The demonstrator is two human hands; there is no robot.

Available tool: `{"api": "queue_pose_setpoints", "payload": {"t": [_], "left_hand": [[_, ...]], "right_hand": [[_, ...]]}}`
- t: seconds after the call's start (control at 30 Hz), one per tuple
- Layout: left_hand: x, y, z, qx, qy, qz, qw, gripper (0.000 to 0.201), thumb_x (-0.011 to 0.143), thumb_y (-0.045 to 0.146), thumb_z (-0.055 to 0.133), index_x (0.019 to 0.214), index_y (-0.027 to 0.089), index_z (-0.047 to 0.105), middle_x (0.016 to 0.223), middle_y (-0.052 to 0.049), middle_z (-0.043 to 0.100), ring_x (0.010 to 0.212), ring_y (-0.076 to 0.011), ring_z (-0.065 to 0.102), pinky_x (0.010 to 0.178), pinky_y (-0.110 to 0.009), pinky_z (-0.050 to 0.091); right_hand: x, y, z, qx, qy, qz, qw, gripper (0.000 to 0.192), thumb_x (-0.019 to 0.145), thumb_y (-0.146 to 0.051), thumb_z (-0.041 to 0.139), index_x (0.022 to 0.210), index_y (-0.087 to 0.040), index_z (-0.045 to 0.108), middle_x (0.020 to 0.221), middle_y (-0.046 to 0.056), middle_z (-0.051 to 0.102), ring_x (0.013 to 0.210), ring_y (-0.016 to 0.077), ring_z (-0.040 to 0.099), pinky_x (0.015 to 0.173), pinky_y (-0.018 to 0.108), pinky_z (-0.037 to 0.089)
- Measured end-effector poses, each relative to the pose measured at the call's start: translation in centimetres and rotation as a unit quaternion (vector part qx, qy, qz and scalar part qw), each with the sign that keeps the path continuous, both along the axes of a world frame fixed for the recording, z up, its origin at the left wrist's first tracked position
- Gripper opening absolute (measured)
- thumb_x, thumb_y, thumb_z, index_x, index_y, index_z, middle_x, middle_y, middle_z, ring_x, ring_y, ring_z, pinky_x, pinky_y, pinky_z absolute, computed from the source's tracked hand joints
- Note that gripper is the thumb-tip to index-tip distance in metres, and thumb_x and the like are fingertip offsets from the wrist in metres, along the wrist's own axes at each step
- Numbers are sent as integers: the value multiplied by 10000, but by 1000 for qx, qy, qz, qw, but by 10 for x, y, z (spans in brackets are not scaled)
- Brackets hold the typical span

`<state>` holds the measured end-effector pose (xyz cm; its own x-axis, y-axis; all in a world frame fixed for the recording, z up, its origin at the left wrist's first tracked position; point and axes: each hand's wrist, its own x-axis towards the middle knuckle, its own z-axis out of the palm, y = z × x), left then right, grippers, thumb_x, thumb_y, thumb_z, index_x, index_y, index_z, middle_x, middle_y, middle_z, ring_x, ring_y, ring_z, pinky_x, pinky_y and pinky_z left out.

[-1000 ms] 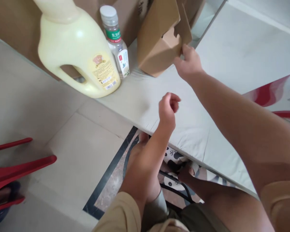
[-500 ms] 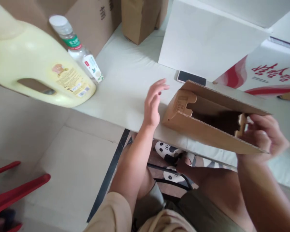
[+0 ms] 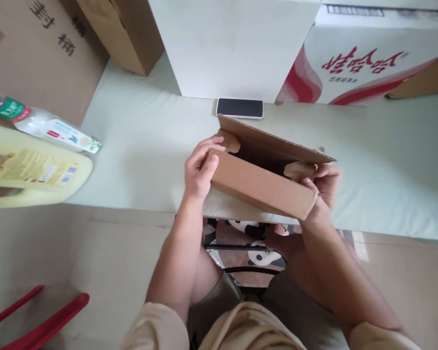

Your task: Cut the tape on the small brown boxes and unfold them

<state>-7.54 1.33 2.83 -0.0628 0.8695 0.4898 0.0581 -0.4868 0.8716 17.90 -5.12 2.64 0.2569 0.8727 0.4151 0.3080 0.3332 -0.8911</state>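
Note:
A brown cardboard box (image 3: 261, 182) is held in front of me, tilted, with its long opening facing up and its back flap raised. My left hand (image 3: 201, 167) grips its left end, thumb on the near wall and fingers behind by the small end flap. At the other end, my right hand (image 3: 323, 187) holds the corner near the right end flap (image 3: 298, 170); some of its fingers are hidden. The inside of the box is dark. A phone (image 3: 240, 108) lies just beyond the box.
White cartons (image 3: 237, 43), one with red print (image 3: 361, 68), stand at the back. Brown boxes (image 3: 40, 58) are at the back left. A clear bottle (image 3: 54, 127) and a pale yellow jug (image 3: 40, 165) lie at the left of the pale-covered table (image 3: 387, 146). Red legs (image 3: 54, 321) show below left.
My left hand was open beside the box and now grips its left end. The near wall's top edge now looks folded over. The view has shifted to the right.

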Motion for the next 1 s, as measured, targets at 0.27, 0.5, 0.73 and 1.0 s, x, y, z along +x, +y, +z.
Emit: {"api": "queue_pose_setpoints", "payload": {"t": [0.27, 0.5, 0.73, 1.0], "left_hand": [[1, 16, -10, -21, -30, 19, 999, 601, 811, 733, 720, 1267, 354, 628, 1360, -74, 699, 1335, -330, 656, 1163, -514, 503], [-1, 19, -8, 2, 17, 24, 1000, 418, 880, 689, 663, 985, 311, 806, 1326, -45, 728, 1369, -352, 630, 1241, -582, 437], [-8, 21, -7, -31, 4, 24, 999, 462, 840, 720, 674, 947, 290, 803, 1349, -61, 720, 1402, -376, 600, 1257, -586, 409], [-41, 31, -17, -117, -123, 118, 978, 419, 822, 622, 698, 1012, 252, 749, 1244, -68, 758, 1299, -303, 663, 1136, -454, 525]], "right_hand": [[2, 0, 2, 42, -58, 11, 997, 256, 980, -535, 484, 1021, -386, 689, 1035, 74, 655, 1177, 333, 654, 1171, 657, 457], [11, 3, -8, 71, -30, 50, 996, 414, 967, -610, 412, 952, -386, 760, 1056, 65, 650, 1170, 325, 628, 1200, 662, 411], [7, 3, -7, 46, -9, -9, 999, 471, 931, -638, 383, 1193, -367, 665, 1390, 60, 601, 1320, 345, 610, 1163, 603, 480], [9, 2, -31, -107, 69, 126, 984, 548, 986, -647, 450, 1455, -373, 523, 1532, 64, 601, 1448, 297, 569, 1194, 541, 493]]}}
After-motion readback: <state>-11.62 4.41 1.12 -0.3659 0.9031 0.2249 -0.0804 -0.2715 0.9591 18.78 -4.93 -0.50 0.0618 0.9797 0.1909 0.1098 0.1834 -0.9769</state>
